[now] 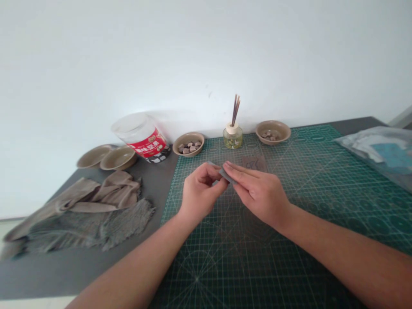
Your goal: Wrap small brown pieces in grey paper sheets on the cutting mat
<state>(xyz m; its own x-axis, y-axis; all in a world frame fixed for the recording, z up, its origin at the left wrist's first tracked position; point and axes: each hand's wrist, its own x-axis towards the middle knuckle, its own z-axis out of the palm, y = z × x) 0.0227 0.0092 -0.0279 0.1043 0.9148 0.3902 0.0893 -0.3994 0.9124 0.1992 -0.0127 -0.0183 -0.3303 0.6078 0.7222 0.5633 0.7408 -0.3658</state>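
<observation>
Both hands meet over the green cutting mat (206,240). My left hand (202,186) pinches a small, thin grey piece (228,176) between thumb and fingers. From the right, my right hand (260,191) holds the same piece, its fingers pressed together along the upper side. A flat brownish square with dark marks (255,163) lies on the mat just behind my right hand, partly covered by it. What the grey piece is made of cannot be made out.
Along the wall stand a bowl of brownish stones (189,144), a reed diffuser (232,136), another bowl (273,132) and a tub with a red label (141,137). Two bowls (118,158) and crumpled cloths (109,197) are left; a plastic bag (383,150) is right.
</observation>
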